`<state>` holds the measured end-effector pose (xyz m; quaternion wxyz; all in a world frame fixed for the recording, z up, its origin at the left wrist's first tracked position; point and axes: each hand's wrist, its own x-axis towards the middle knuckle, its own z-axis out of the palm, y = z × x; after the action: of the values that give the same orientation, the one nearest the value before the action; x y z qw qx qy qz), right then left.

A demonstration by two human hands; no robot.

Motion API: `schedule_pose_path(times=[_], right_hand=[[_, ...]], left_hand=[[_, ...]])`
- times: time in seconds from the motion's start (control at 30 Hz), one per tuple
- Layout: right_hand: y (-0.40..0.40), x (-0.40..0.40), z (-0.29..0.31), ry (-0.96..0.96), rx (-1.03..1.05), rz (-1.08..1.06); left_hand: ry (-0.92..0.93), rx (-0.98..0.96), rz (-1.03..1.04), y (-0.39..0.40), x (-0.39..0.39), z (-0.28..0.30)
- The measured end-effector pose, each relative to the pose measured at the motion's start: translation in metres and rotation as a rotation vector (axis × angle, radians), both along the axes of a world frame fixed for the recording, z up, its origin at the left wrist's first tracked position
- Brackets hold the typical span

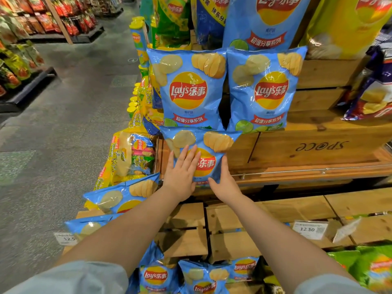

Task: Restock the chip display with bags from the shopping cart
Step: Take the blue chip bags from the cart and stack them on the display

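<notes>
Both hands set a glossy light-blue chip bag (pixel 209 148) upright on the tiered wooden crate display (pixel 307 149).

The left hand (pixel 181 174) presses flat, fingers straight, on the bag's front; the right hand (pixel 222 180) grips its right edge, thumb on the front. Two matching blue bags (pixel 259 90) stand on the tier just above it.
</notes>
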<state>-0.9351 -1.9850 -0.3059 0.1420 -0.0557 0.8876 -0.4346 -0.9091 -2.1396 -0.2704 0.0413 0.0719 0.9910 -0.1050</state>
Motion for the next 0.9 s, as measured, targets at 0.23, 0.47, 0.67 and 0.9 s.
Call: schedule_pose_path(times=[0.23,0.47,0.67,0.9], right_hand=[[-0.014,-0.010,0.001,0.050,0.053,0.045],[-0.010,-0.010,0.005,0.166,0.241,-0.008],[-0.008,0.007,0.002,0.707,0.611,0.150],[-0.014,-0.009,0.017,0.503,0.683,0.361]], left_hand=[[0.046,0.064,0.116,-0.005,0.018,-0.006],[-0.035,0.119,0.113,-0.005,0.005,-0.004],[0.040,0.125,0.125,0.000,0.015,-0.013],[0.014,0.140,0.111,-0.008,-0.004,-0.002]])
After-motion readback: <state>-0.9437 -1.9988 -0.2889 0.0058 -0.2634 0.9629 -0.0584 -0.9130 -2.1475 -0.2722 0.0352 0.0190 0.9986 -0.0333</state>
